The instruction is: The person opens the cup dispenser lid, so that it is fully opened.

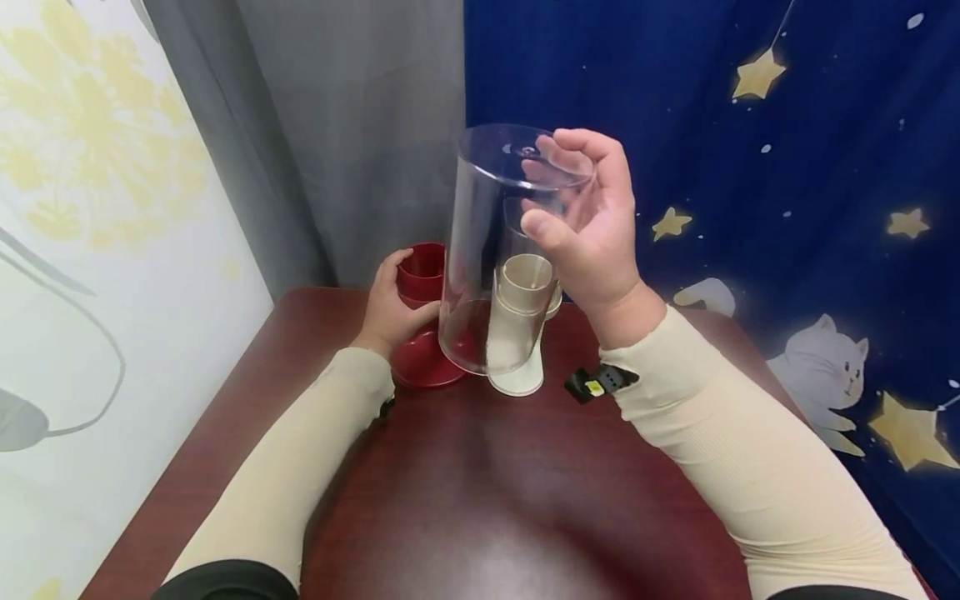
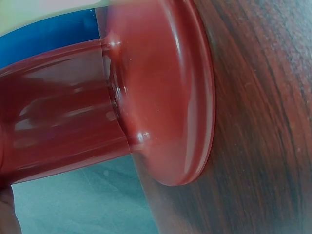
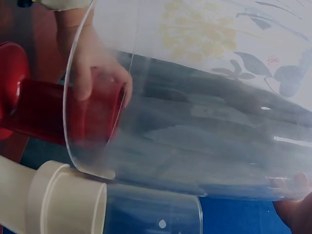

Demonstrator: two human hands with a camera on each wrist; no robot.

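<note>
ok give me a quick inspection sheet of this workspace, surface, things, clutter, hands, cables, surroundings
surface: dark red-brown wooden table, glossy, with glare near the front edge.
job's things: clear cylinder held tilted, closed end up, above the table; red cup standing on its wide red base; cream cup on a cream base, seen partly through the cylinder.
clutter: nothing seen.
hands: left hand grips the red cup; right hand grips the clear cylinder near its top.
cables: nothing seen on the table; a small black strap piece shows at the right wrist.
surroundings: grey curtain behind, blue cloth with stars and cats on the right, white floral panel on the left.
</note>
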